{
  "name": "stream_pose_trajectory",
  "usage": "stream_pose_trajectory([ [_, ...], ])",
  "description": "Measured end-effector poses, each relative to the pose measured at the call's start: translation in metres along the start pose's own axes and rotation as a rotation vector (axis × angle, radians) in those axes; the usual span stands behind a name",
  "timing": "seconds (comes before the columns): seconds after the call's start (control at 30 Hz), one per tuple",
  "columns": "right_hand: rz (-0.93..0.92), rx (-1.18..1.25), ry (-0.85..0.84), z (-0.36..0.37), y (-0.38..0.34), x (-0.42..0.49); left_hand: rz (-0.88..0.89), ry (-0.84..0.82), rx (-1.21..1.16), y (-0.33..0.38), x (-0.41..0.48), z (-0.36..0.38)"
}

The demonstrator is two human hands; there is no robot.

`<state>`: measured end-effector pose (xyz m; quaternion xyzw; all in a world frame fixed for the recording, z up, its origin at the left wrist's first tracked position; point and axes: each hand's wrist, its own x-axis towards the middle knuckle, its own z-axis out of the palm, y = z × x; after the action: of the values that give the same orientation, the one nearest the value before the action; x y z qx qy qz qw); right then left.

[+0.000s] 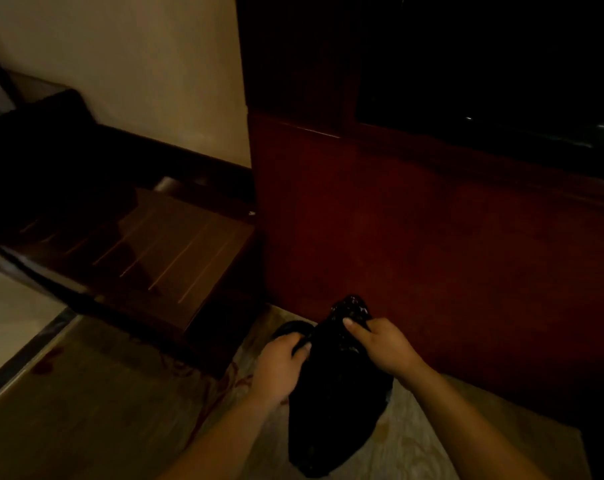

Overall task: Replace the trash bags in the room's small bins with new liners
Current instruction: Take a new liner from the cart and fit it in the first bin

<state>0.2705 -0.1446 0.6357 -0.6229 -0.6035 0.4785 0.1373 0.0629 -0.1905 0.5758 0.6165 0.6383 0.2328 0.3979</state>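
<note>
A black trash bag (331,403) hangs in front of me, low in the middle of the view, above the patterned carpet. My left hand (279,365) grips the bag's gathered top from the left. My right hand (383,344) pinches the same bunched top from the right, with a shiny tuft of plastic sticking up past its fingers. A dark rounded shape (290,329) shows just behind my left hand; the dim light hides what it is. No bin is plainly visible.
A dark red wooden cabinet (432,237) fills the right side, close behind the bag. A low slatted wooden bench (162,251) stands to the left against a cream wall (137,71). Pale floor tiles (6,323) border the carpet (103,410) at far left.
</note>
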Motion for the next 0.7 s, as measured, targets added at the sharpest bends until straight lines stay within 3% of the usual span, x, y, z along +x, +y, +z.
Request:
stream_pose_trajectory([
  [0.17, -0.018, -0.166, 0.144, 0.008, -0.010, 0.004, -0.147, -0.136, -0.321, -0.012, 0.038, -0.032],
  [0.3, 0.027, -0.248, 0.134, 0.004, 0.005, 0.019, -0.346, -0.086, -0.655, -0.017, 0.062, -0.041],
  [0.43, 0.114, -0.362, 0.090, 0.001, 0.041, 0.048, -0.349, -0.104, -0.491, -0.033, 0.073, -0.051],
  [0.57, 0.143, -0.456, 0.078, 0.010, 0.084, 0.083, -0.265, -0.112, -0.168, -0.068, 0.082, -0.040],
  [0.7, 0.162, -0.291, -0.008, 0.030, 0.121, 0.120, -0.199, -0.015, 0.046, -0.125, 0.110, -0.014],
])
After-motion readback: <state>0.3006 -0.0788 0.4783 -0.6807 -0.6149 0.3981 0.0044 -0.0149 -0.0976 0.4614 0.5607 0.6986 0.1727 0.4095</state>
